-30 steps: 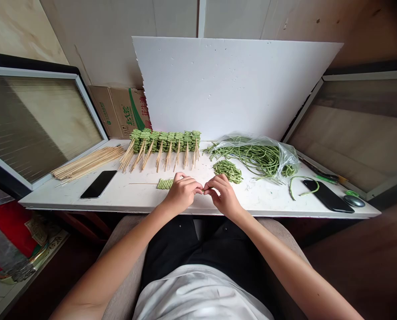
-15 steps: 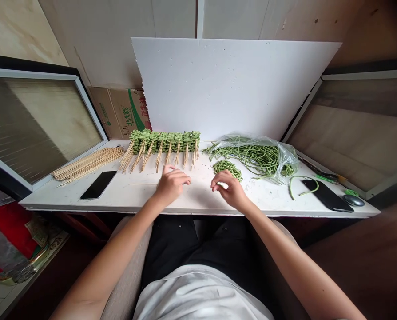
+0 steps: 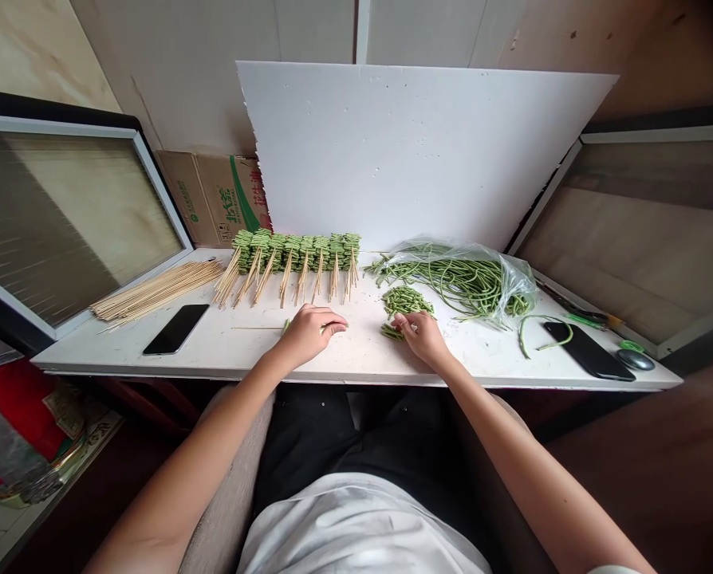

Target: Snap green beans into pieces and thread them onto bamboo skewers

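1. The short cut bean pieces [image 3: 392, 332] are bright green, bumpy little lengths. They lie in a loose cluster on the table under the fingertips of the right hand [image 3: 422, 336].
2. The right hand is palm down, its fingers and thumb close together on those pieces. The pictures do not show whether it is actually pinching them.
3. Just above that hand, a heap of cut beans [image 3: 405, 301] sits on the table [image 3: 356, 355], almost touching the cluster.
4. The left hand [image 3: 309, 335] rests palm down with its fingers curled, well apart from the right hand. I cannot tell whether it is closed on anything. A few green bits [image 3: 285, 324] show beside its fingertips, and a thin skewer [image 3: 254, 328] lies flat just past them.
5. Beyond the left hand, a row of upright-looking loaded skewers [image 3: 293, 253] lies with bean pieces at the far ends and bare sticks pointing toward the person.
6. Further left are a bundle of bare skewers [image 3: 156, 285] and a phone [image 3: 175, 328].
7. Right of the right hand, a clear plastic bag [image 3: 500, 279] holds long green beans [image 3: 458, 281]. A second phone [image 3: 587, 351] lies further right, near a single loose bean [image 3: 541, 335].
8. A white foam board [image 3: 416, 151] stands behind everything, with a cardboard box [image 3: 213, 199] behind its left edge.
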### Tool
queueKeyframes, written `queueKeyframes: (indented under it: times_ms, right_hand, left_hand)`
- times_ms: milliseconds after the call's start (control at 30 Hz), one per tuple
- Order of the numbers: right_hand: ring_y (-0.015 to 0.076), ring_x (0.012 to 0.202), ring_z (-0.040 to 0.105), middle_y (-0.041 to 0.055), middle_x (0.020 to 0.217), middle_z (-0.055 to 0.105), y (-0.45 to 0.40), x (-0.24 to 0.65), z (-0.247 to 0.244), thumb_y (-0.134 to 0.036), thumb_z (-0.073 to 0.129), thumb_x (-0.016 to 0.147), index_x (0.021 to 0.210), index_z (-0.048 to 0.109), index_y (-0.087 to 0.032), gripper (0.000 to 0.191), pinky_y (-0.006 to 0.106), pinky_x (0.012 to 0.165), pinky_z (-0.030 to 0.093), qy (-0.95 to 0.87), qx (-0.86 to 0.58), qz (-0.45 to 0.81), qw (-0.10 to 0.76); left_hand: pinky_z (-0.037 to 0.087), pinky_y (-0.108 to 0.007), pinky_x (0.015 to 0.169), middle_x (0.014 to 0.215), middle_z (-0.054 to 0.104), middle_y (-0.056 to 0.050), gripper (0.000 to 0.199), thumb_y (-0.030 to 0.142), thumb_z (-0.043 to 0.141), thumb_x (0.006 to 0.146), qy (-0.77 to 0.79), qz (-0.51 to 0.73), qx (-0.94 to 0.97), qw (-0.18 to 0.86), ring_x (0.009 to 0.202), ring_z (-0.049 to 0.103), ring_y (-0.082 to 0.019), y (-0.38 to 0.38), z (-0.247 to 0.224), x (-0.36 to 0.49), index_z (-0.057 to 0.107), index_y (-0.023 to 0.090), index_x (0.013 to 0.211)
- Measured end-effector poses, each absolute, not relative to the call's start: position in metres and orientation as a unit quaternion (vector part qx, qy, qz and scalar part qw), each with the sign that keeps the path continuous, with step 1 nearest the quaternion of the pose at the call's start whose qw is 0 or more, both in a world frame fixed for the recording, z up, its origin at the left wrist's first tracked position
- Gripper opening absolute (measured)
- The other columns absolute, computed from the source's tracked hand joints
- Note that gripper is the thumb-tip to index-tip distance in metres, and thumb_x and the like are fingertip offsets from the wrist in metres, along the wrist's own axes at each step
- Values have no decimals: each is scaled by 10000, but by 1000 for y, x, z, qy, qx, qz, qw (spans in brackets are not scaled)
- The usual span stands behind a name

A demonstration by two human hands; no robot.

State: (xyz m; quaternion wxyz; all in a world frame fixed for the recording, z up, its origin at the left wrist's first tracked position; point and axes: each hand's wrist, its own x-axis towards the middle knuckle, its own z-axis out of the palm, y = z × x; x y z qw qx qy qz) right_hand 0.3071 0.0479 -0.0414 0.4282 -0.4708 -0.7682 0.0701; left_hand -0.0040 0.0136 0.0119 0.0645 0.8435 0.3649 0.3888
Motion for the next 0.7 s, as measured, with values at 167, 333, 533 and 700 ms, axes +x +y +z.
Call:
queueKeyframes:
  times_ms: [167, 333, 533, 700]
  right_hand:
    - [271, 819, 666, 84, 751, 771, 45, 310, -32, -680, 351, 1092, 835, 813, -215, 704, 429, 874, 531, -735, -505, 109, 439]
    - [291, 955, 705, 97, 918, 815, 31, 298, -12, -676, 412, 1082, 919, 828, -212, 644, 434, 878, 535, -738, -471, 174, 452]
    - [238, 982, 721, 73, 1096, 816, -6, 259, 6, -564, 742, 968, 1121, 812, -261, 347, 347, 758, 526, -789, -342, 271, 432]
    - [222, 887, 667, 61, 952, 808, -9, 253, 4, -516, 704, 1010, 978, 810, -263, 276, 358, 730, 512, -778, -338, 230, 476]
  left_hand:
    - [571, -391, 935, 1005, 842, -43, 109, 239, 740, 979, 374, 379, 841, 99, 932, 771, -234, 14, 12, -7, 849, 247, 973]
    - [562, -402, 969, 932, 837, -28, 267, 189, 824, 906, 394, 389, 825, 114, 931, 760, -234, 8, 12, 0, 802, 241, 1167]
    - [544, -389, 990, 954, 832, -13, 484, 175, 842, 897, 359, 389, 842, 104, 970, 751, -229, -7, 12, 18, 709, 282, 1350]
    - [537, -395, 989, 969, 827, -28, 512, 193, 885, 864, 337, 396, 850, 83, 950, 757, -230, -10, 14, 22, 706, 265, 1338]
